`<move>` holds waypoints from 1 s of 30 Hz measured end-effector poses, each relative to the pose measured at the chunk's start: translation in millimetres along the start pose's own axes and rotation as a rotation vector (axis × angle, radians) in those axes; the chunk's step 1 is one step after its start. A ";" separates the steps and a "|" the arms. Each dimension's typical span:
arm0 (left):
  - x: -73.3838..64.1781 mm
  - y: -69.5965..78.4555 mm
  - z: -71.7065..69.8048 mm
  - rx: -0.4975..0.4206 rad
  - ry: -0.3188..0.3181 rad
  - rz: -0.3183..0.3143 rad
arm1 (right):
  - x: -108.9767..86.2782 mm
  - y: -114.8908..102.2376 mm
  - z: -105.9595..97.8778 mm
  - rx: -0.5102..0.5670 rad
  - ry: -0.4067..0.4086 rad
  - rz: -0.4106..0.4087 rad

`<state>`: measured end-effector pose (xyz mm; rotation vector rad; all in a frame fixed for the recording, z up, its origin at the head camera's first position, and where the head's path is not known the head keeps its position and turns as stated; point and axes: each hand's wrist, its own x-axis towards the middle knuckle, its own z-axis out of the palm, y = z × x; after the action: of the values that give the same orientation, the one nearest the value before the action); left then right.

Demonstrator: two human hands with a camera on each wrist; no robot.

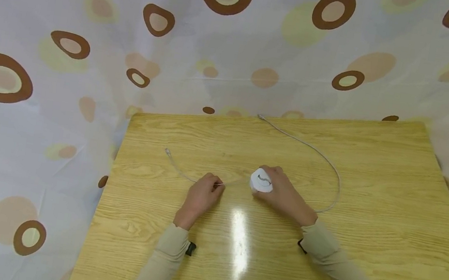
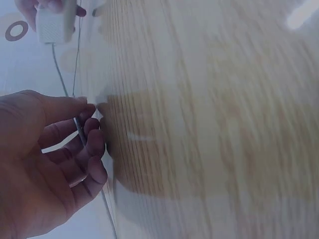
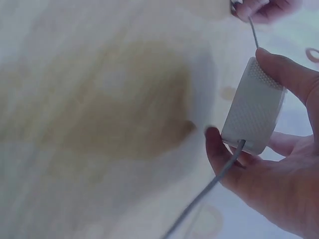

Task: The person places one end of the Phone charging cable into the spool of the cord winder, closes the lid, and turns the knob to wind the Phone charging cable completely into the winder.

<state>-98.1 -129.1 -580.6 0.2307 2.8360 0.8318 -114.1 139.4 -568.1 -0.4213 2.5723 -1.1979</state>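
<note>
A white plastic box (image 1: 259,181) with a dotted texture on its side has a thin grey cable running out of each end. My right hand (image 1: 284,194) grips this box between thumb and fingers, as the right wrist view also shows, with the cable (image 3: 204,191) leaving below the fingers. Over to the left, my left hand (image 1: 201,196) pinches the cable between thumb and fingertips. From the box the cable (image 2: 60,72) stretches fairly straight to that pinch. Past the left hand, the cable's plug end (image 1: 167,151) lies on the table.
On the wooden table (image 1: 344,276), the other cable length (image 1: 338,182) curves behind the right hand to a second plug (image 1: 261,116) at the back edge. A white patterned sheet (image 1: 247,50) hangs behind and to the left. Light reflects from the tabletop between the forearms.
</note>
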 end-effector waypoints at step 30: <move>21.1 -19.2 -8.9 0.319 0.220 0.152 | -21.1 -36.5 -92.6 0.001 -0.001 0.103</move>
<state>-122.4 -145.6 -586.4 0.4256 3.1837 0.4467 -122.9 189.2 -479.8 -0.2852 2.5587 -1.1629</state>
